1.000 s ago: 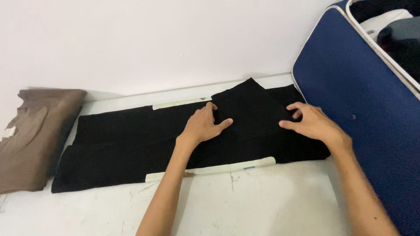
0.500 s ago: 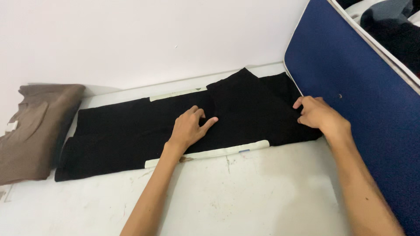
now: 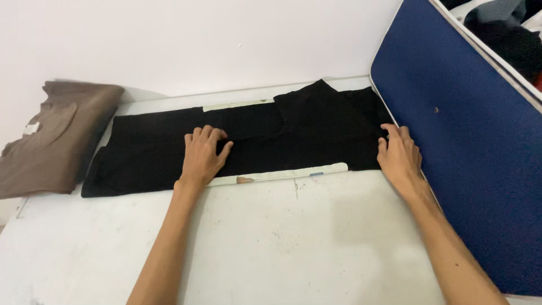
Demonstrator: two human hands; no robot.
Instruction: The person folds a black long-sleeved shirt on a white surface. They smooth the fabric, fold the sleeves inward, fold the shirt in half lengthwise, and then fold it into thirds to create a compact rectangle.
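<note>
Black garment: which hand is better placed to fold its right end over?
Probably the right hand: it rests on the black garment's right edge beside the blue suitcase. The left hand lies flat near the middle, placed to pin the cloth.
</note>
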